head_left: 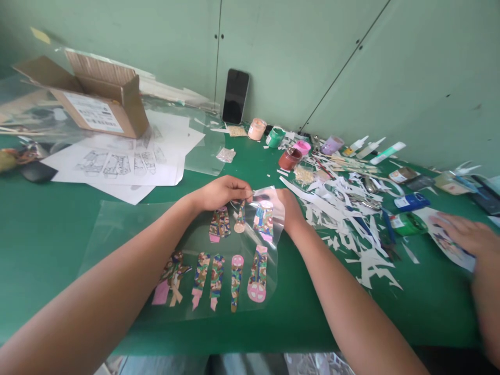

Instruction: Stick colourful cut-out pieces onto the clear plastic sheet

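Note:
A clear plastic sheet (117, 229) lies on the green table, carrying several flat camouflage-patterned cut-outs with pink parts, such as a strip with a pink round end (258, 276). My left hand (226, 192) is closed in a pinch at the sheet's top edge, just above a short camouflage strip (240, 219) with a tan round end. At the raised top right corner, my right hand (289, 211) grips the sheet, its fingers partly hidden behind the plastic. Beside that hand is a wider camouflage cut-out (263, 221). My left forearm partly covers a camouflage cluster (175, 271).
Paper scraps (336, 208) and paint jars (289, 159) spread across the right. A co-worker's hand (469, 234) rests on a printed sheet (449, 242) at far right. Drawings (117, 161) and an open cardboard box (101, 104) occupy the left; a phone (235, 96) leans on the wall.

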A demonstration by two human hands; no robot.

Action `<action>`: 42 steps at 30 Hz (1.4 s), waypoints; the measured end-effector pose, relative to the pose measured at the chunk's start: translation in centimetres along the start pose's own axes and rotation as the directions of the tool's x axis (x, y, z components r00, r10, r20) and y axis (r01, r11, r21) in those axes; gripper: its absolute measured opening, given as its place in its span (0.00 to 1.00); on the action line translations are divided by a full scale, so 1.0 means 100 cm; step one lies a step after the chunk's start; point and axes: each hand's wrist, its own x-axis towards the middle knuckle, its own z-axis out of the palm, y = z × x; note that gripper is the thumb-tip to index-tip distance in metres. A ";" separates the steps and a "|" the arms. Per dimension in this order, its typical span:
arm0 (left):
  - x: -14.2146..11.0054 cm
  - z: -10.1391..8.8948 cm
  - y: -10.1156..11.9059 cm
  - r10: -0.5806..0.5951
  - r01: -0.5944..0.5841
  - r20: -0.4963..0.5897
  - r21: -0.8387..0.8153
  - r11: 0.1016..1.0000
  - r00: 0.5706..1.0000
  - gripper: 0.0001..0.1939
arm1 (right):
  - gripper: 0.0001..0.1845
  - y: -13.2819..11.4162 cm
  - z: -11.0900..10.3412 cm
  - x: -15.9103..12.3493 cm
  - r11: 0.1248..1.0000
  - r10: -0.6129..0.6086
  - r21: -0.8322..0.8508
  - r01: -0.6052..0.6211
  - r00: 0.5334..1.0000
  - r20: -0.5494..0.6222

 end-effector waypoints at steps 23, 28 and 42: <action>0.001 0.001 -0.005 0.011 -0.011 -0.077 0.003 1.000 0.997 0.13 | 0.10 0.002 -0.006 -0.008 0.973 0.005 -0.232 0.003 0.999 0.032; -0.001 0.002 0.000 0.028 -0.028 -0.077 -0.004 1.000 0.997 0.14 | 0.08 0.003 -0.005 -0.009 0.972 -0.008 -0.234 0.021 0.998 0.056; 0.003 0.022 -0.002 0.096 -0.012 -0.308 0.262 0.965 0.947 0.13 | 0.09 0.009 -0.003 -0.012 0.958 0.044 -0.285 -0.019 0.996 0.083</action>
